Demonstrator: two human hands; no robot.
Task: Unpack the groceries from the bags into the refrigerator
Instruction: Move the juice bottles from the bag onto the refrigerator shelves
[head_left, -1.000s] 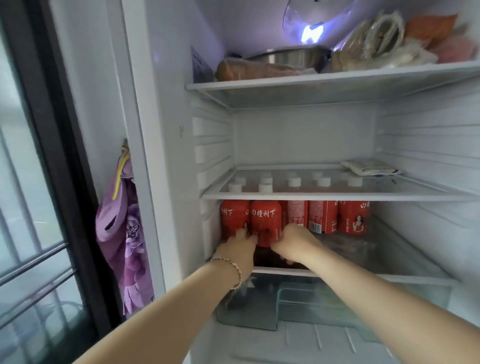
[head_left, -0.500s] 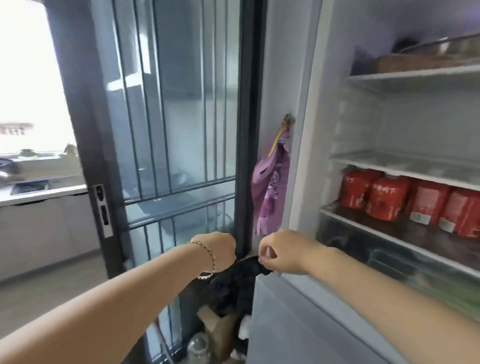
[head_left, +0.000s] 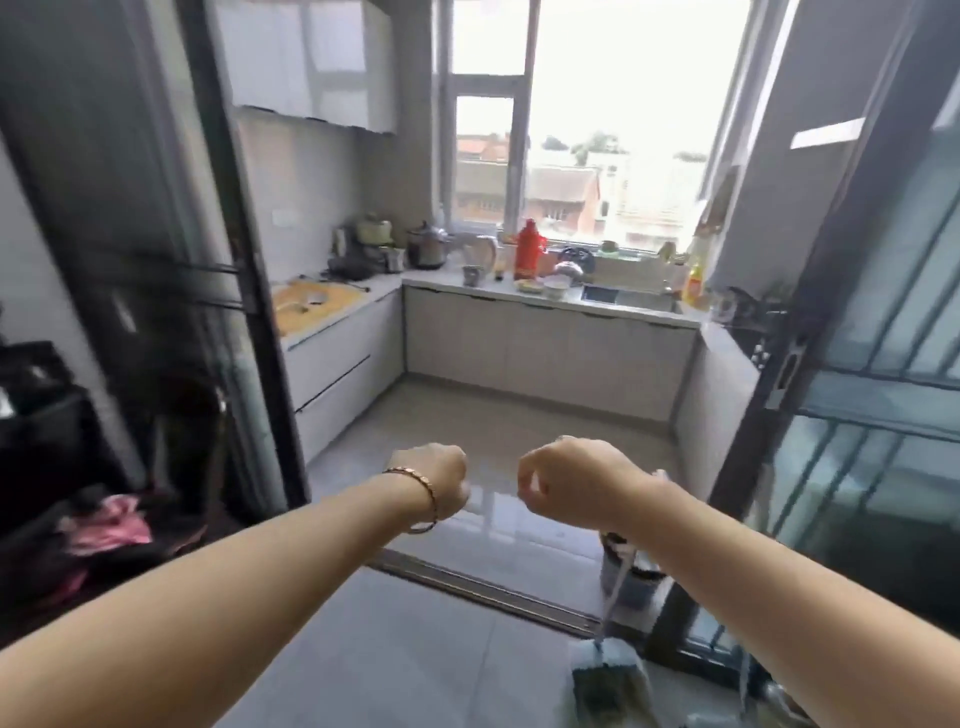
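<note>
Head view: my left hand (head_left: 434, 486) and right hand (head_left: 563, 480) are clenched, empty, at 6 o'clock. The refrigerator is out of sight. The dark heap (head_left: 62, 561) at 8 o'clock may hold bags; I should look before reaching.

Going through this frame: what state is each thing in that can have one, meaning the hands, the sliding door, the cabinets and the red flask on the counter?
left hand: fingers curled, holding nothing
right hand: fingers curled, holding nothing
sliding door: slid aside, doorway open
lower cabinets: shut
upper cabinets: shut
red flask: upright, cap on
</note>
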